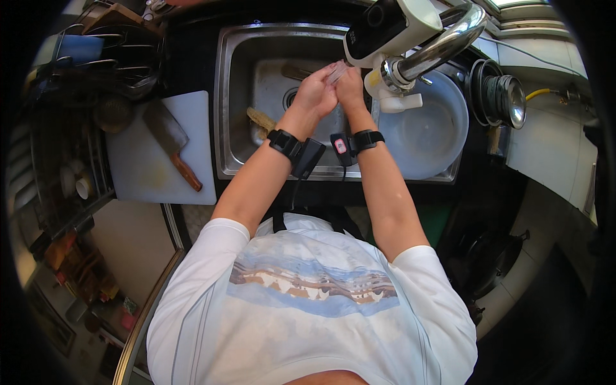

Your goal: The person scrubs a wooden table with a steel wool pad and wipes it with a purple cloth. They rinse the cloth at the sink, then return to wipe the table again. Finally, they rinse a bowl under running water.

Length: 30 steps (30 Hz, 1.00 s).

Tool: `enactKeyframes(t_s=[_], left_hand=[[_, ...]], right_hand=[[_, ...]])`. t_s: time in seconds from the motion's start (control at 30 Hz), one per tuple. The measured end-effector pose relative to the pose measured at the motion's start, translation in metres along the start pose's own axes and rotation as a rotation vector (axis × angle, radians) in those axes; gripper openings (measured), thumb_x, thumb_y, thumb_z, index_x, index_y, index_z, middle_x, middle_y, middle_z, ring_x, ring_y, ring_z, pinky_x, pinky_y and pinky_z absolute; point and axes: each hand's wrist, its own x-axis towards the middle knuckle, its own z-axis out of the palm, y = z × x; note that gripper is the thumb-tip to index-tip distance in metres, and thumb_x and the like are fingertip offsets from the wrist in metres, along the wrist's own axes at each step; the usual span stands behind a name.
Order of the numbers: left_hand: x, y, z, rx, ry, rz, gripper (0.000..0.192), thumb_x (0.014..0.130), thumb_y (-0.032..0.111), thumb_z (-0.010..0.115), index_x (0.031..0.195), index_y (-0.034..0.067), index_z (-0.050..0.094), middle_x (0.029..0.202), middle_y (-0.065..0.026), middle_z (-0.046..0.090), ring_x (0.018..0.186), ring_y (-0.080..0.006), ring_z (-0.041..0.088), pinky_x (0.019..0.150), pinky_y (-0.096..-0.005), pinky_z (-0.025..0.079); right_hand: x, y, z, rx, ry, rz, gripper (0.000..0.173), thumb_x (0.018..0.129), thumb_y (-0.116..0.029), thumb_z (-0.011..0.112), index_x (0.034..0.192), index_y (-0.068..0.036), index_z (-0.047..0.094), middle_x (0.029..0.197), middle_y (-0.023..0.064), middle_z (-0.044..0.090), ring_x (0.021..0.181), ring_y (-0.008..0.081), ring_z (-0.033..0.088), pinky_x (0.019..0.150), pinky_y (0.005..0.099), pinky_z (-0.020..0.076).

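Both of my hands are close together over the steel sink (236, 149), under the outlet of the faucet (392, 79), where a stream of water seems to fall on them. My left hand (315, 94) has its palm turned up and its fingers near the water. Beside it, my right hand (350, 89) has curled fingers partly hidden by the faucet's heater body (380, 33). Whether a small thing lies between the hands, I cannot tell. A tan, rough-textured scrubber or piece of loofah (261, 120) lies in the sink to the left, near the drain (290, 98).
Left of the sink, a cleaver (166, 127) with a wooden handle rests on a white cutting board (144, 178). A translucent basin (423, 130) sits right of the sink, beside stacked metal bowls (510, 101). A dish rack (101, 178) stands at far left.
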Motion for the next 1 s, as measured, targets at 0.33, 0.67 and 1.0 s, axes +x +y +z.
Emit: enactKeyframes(t_s=[0.33,0.67,1.0], left_hand=[[-0.010,0.009,0.000,1.607,-0.118,0.585,0.029,0.091,0.002,0.053,0.118,0.004,0.063,0.117,-0.0153,0.063,0.110,-0.0336,0.059,0.091,-0.0351,0.050],[-0.019,0.046,0.031,1.402,-0.155,0.102,0.029,0.086,0.022,0.067,0.109,0.005,0.064,0.084,-0.0077,0.066,0.073,-0.0213,0.065,0.063,-0.0297,0.053],[0.010,0.027,-0.014,0.190,0.062,-0.288,0.026,0.102,0.032,0.051,0.103,0.010,0.065,0.081,-0.0005,0.066,0.066,-0.0095,0.063,0.064,-0.0294,0.054]], right_hand=[[0.002,0.028,0.017,1.408,0.023,0.849,0.025,0.100,-0.014,0.040,0.116,-0.003,0.055,0.093,0.0117,0.064,0.089,0.0284,0.065,0.082,0.0434,0.0567],[-0.010,0.019,0.024,0.917,-0.189,0.795,0.046,0.098,-0.055,0.051,0.088,-0.011,0.058,0.072,0.0015,0.057,0.057,0.0167,0.053,0.049,0.0284,0.0412],[-0.004,-0.037,0.020,0.660,0.206,0.443,0.026,0.098,-0.029,0.053,0.088,-0.007,0.061,0.073,0.0031,0.060,0.061,0.0192,0.058,0.054,0.0316,0.0473]])
